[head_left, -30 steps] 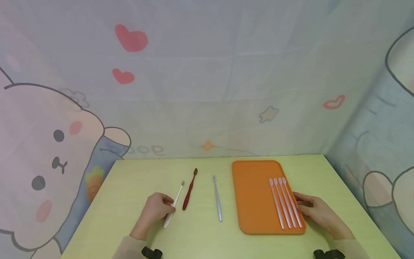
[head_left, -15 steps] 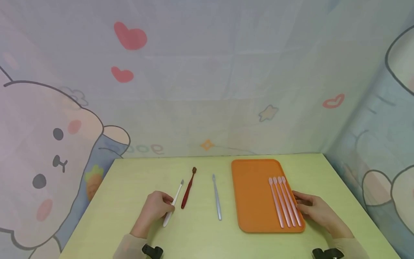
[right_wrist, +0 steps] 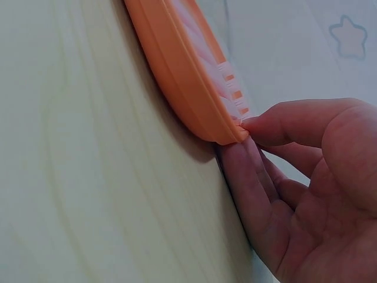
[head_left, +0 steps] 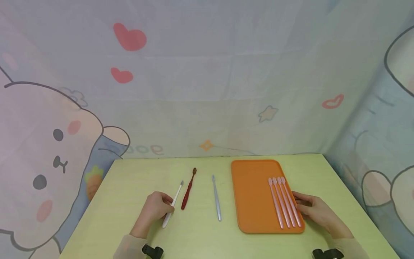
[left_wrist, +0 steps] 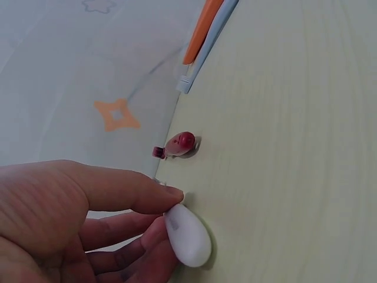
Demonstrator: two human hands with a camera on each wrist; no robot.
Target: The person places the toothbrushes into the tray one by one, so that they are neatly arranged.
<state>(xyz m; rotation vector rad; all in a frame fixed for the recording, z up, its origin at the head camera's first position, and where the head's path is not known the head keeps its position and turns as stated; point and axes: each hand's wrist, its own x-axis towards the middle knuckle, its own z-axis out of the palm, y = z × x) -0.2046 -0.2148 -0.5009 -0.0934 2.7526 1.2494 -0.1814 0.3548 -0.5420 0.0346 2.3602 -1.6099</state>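
The left hand [head_left: 157, 207] pinches a white toothbrush [head_left: 168, 218] by its handle between thumb and fingers; in the left wrist view the handle's rounded end [left_wrist: 189, 239] points toward the camera. On the right, thumb and fingers of the right hand [head_left: 318, 213] pinch the right rim of an orange tray [head_left: 253, 201], seen closely in the right wrist view at the tray edge [right_wrist: 177, 88]. Several pink toothbrushes [head_left: 284, 203] lie side by side along the tray's right side, heads toward the back.
A dark red toothbrush [head_left: 188, 190] lies just right of the white one. Between it and the tray lies a light blue toothbrush [head_left: 217, 199]. A patterned cloth [head_left: 207, 90] hangs behind the pale table [head_left: 194, 241].
The view has shifted very slightly. Both hands keep their holds, and nothing on the table has visibly moved.
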